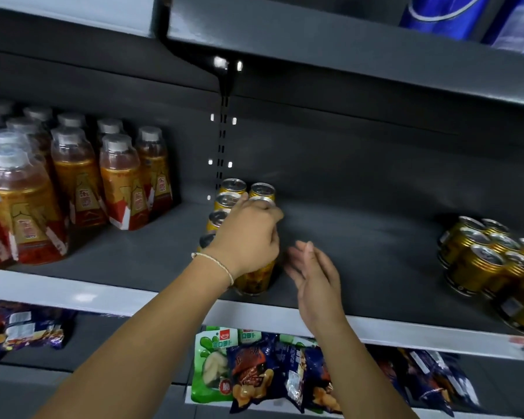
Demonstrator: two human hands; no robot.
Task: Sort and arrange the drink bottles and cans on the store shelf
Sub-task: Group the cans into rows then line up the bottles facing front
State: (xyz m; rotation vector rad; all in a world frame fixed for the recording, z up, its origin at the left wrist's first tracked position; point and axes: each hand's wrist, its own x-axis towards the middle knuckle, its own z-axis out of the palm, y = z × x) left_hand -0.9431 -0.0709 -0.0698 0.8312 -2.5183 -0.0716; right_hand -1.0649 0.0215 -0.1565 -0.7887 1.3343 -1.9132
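Note:
Two rows of yellow drink cans [233, 189] run front to back in the middle of the dark grey shelf [360, 237]. My left hand [248, 234] reaches over these rows, with its fingers closed on the top of a can [262, 202] in the right row. The front can [254, 278] shows under that wrist. My right hand [312, 273] hovers flat and open just right of the front can, holding nothing. Orange drink bottles [73, 176] with grey caps stand at the shelf's left. A shrink-wrapped pack of gold cans [490, 255] sits at the right.
An upper shelf [345, 46] hangs close overhead, with blue packs [442, 10] on it. Snack bags [270, 370] lie on the shelf below. The grey shelf lip [103, 294] runs along the front edge. Bare shelf floor lies between the yellow cans and the gold pack.

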